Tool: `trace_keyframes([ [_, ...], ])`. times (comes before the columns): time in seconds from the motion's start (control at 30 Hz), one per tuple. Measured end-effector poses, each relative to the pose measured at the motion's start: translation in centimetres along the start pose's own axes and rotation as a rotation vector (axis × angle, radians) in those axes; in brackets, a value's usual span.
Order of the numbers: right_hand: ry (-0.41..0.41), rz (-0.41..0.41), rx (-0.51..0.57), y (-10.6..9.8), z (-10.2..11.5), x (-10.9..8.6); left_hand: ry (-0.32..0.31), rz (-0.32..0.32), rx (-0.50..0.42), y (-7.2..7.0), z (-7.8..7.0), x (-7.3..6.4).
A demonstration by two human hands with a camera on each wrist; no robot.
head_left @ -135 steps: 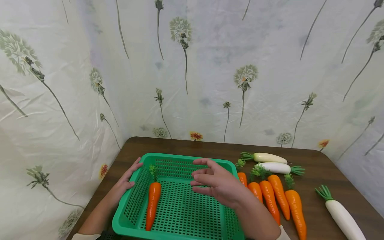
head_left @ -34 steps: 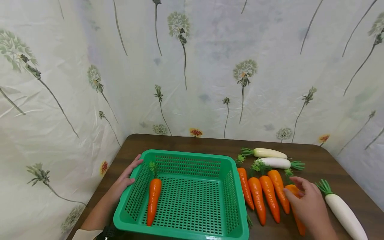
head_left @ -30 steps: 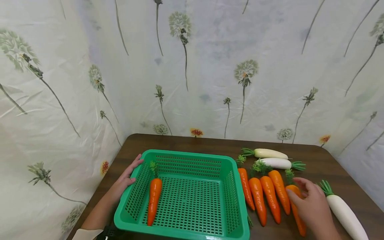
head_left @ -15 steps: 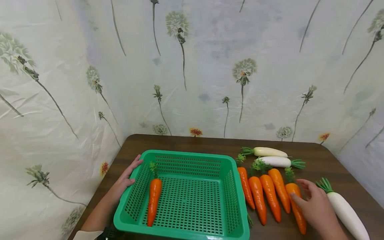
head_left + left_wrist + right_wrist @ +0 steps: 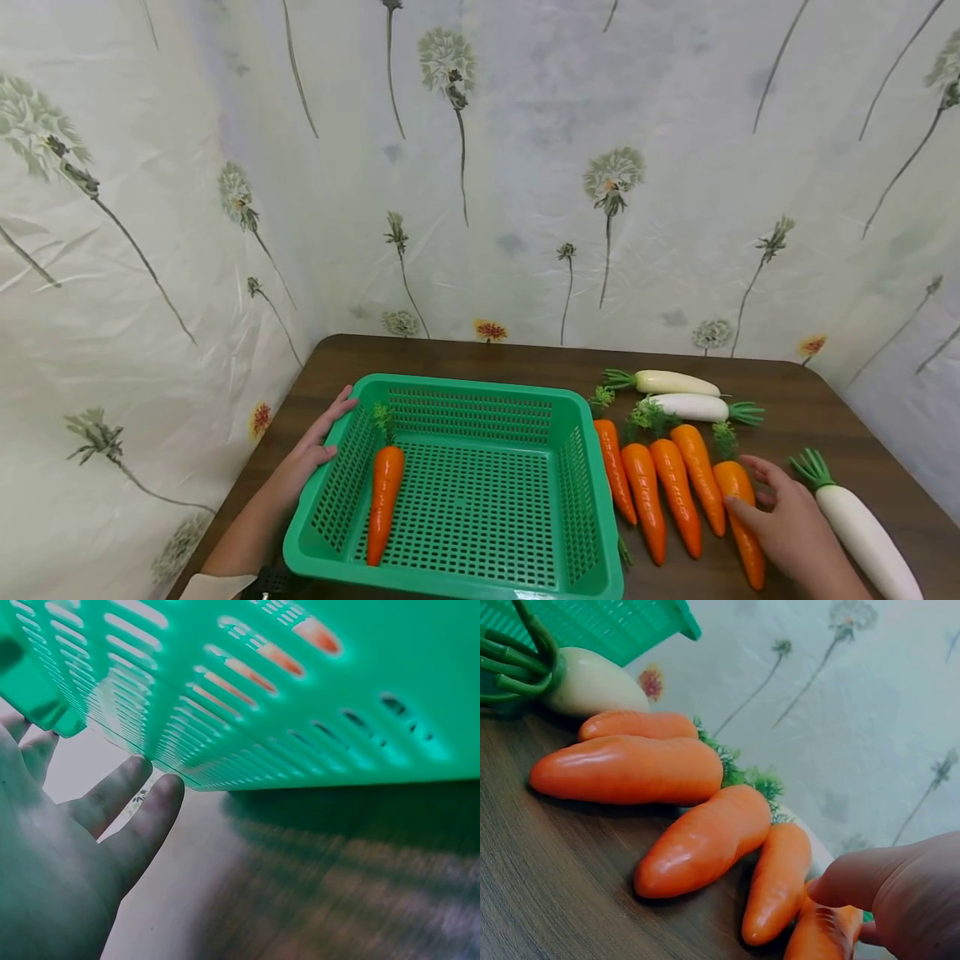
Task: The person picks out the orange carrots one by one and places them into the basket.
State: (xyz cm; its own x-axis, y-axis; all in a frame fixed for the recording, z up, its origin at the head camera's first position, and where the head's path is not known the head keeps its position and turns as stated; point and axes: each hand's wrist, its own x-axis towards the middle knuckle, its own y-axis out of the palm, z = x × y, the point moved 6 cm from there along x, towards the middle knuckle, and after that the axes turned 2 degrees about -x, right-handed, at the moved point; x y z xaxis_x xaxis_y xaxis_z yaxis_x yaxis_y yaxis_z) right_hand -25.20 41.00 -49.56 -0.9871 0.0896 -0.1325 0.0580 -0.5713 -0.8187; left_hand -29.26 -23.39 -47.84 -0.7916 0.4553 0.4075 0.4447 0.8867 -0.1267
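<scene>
My left hand (image 5: 311, 450) rests along the left rim of a green basket (image 5: 495, 385); its straight fingers (image 5: 154, 810) reach the basket's outer wall in the left wrist view. Inside the basket, at the left, lies an orange carrot (image 5: 386, 504) with a green top. On the table to the right, my right hand (image 5: 795, 521) pinches the rightmost carrot (image 5: 738, 517) of a row, thumb on one side and a fingertip showing on the other in the right wrist view. The carrot is still lying on the wood.
Several more carrots (image 5: 675, 496) lie side by side right of the basket. Two white radishes (image 5: 686, 407) lie behind them, and another white radish (image 5: 866, 533) is at the far right. A flower-printed cloth (image 5: 525, 167) hangs behind the dark wooden table (image 5: 757, 379).
My right hand has moved from above the basket to the rightmost carrot, then shifted slightly right along its side. The left hand stays on the rim; the basket's contents look unchanged.
</scene>
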Motion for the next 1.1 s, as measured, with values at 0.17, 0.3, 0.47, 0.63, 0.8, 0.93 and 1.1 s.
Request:
trace_keyframes([
  [0.17, -0.022, -0.011, 0.004, 0.32, 0.01, 0.04, 0.000, 0.001, 0.001, -0.02, 0.06, 0.04],
  [0.3, -0.010, -0.026, -0.024, 0.32, -0.01, 0.04, 0.018, 0.008, 0.008, 0.02, -0.02, 0.10],
  [0.47, 0.019, -0.015, -0.020, 0.53, -0.08, -0.11, 0.005, 0.005, 0.006, -0.01, 0.04, 0.09],
  [0.63, 0.090, 0.037, 0.042, 0.73, -0.24, -0.29, 0.010, 0.006, 0.007, 0.03, -0.07, 0.19],
  [0.8, 0.124, 0.058, 0.060, 0.75, -0.18, -0.50, 0.007, 0.002, 0.009, 0.01, -0.14, 0.44],
  [0.93, 0.134, 0.055, 0.074, 0.78, -0.09, -0.51, 0.000, -0.003, 0.006, -0.02, -0.11, 0.35],
  [1.1, 0.135, 0.042, 0.081, 0.78, -0.20, -0.47, -0.005, 0.003, -0.002, 0.03, -0.08, 0.09],
])
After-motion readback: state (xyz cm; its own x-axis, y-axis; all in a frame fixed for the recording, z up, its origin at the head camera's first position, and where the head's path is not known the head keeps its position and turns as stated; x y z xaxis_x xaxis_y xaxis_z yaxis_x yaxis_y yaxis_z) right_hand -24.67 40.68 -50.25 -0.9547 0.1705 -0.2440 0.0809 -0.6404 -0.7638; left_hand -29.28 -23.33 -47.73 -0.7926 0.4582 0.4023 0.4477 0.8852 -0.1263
